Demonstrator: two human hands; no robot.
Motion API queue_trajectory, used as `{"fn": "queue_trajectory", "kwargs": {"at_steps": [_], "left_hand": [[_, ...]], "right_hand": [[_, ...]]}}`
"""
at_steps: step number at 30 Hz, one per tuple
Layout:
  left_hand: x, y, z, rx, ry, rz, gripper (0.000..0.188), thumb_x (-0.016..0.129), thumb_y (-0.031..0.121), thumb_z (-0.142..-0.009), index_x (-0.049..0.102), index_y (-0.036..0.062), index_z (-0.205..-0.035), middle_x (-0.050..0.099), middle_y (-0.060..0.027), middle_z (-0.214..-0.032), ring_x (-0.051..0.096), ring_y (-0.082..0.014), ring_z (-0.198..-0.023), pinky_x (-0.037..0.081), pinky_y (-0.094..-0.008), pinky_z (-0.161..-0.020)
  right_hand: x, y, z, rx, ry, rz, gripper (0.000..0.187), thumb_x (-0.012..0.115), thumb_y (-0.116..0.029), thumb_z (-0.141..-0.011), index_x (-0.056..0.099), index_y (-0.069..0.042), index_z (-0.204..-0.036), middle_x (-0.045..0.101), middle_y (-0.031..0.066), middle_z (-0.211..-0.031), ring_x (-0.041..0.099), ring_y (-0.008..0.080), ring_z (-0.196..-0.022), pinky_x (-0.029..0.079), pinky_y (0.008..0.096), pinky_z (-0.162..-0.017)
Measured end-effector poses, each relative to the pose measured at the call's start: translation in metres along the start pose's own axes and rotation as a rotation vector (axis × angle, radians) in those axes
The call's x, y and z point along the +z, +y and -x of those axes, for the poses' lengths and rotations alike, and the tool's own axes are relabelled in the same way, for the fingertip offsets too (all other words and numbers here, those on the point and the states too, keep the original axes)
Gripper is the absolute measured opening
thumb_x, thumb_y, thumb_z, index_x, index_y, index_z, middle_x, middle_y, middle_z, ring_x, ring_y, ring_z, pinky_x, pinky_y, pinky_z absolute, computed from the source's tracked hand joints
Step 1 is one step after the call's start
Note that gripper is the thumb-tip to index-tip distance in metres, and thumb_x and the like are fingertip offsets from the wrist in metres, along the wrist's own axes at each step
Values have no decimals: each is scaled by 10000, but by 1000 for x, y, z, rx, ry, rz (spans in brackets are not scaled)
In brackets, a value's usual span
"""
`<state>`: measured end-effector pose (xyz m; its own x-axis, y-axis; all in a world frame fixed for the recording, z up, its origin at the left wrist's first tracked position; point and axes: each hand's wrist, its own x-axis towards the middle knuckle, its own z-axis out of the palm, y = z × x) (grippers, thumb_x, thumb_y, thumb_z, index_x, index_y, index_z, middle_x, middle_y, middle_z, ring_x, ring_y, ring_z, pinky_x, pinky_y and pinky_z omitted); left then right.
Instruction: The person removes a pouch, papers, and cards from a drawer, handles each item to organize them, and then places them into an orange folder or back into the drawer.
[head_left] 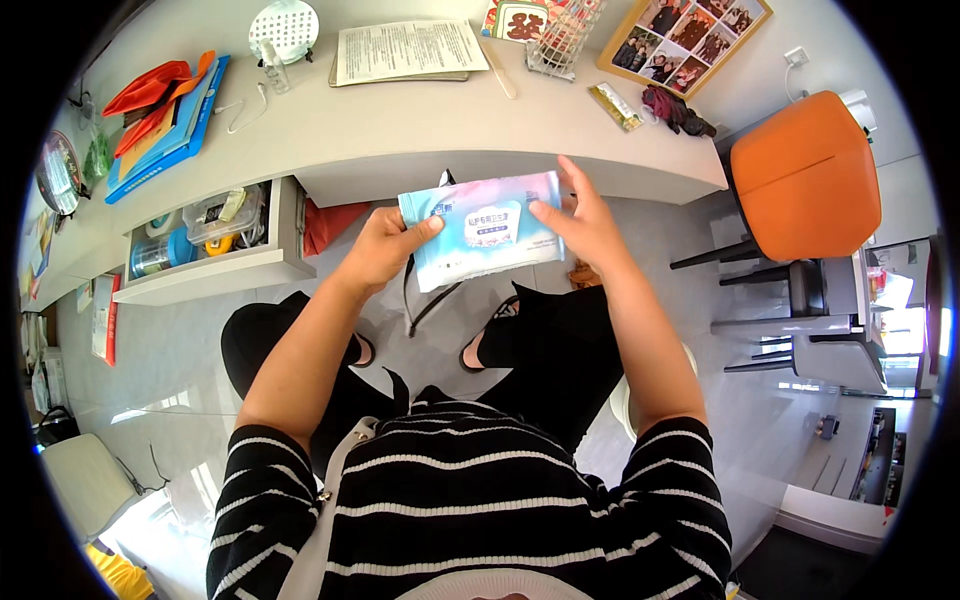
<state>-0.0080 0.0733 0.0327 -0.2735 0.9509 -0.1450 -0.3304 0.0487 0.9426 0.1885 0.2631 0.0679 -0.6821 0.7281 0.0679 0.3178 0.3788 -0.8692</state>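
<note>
Between my two hands is a soft packet of wipes [480, 262], light blue and pink with a white label patch on its front. My left hand [385, 245] grips its left end, thumb on the front and the fingers behind it. At the other end my right hand [590, 225] holds the edge, its thumb on the front face and a finger stretched upward. The packet is held up in front of the desk edge, above my lap, tilted slightly. Dark straps [425, 312] hang behind and below it; what they belong to is hidden.
An open drawer [215, 275] at the left holds a clear box and small items. On the desk [400, 120] lie papers [408, 52], blue folders [170, 150], a wire basket [565, 40], a yellow packet [615, 106] and a folded umbrella [675, 110]. An orange chair [805, 175] stands at right.
</note>
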Motion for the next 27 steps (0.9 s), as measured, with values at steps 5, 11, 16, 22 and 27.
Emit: {"fn": "queue_trajectory", "kwargs": {"at_steps": [5,11,16,22,27], "left_hand": [[-3,3,1,-18,31,125,476,628,383,-862,622,-42,-1077,645,-111,-1012,593,-168,-939,449,-324,-854],[-21,5,-2,-211,-421,333,677,566,584,-789,653,-48,-1015,652,-148,-956,599,-212,-876,451,-328,-808],[15,10,7,-256,-202,-140,384,738,274,-770,669,-56,-954,676,-121,-866,632,-175,-777,495,-294,-727],[8,10,9,-284,-59,-58,354,711,233,-807,649,-58,-998,674,-130,-900,647,-168,-769,521,-297,-698],[7,3,6,-288,-11,-37,465,619,387,-873,643,-63,-988,666,-125,-883,636,-159,-748,517,-290,-673]], "right_hand": [[22,5,-3,-8,41,-285,395,662,-146,-844,557,23,-1185,665,97,-957,624,136,-846,489,259,-760],[39,-21,9,-337,75,106,172,642,-111,-846,639,-33,-1000,668,107,-714,627,145,-598,489,265,-570],[56,-30,8,-470,76,210,117,579,-121,-889,597,-21,-830,653,102,-697,595,216,-544,475,292,-526],[52,-46,3,-309,147,-207,283,485,-214,-959,537,-10,-769,672,97,-818,589,143,-696,487,275,-652],[65,-55,13,2,-234,-930,338,432,-292,-985,466,-54,-748,636,112,-807,550,143,-697,480,283,-654]]}}
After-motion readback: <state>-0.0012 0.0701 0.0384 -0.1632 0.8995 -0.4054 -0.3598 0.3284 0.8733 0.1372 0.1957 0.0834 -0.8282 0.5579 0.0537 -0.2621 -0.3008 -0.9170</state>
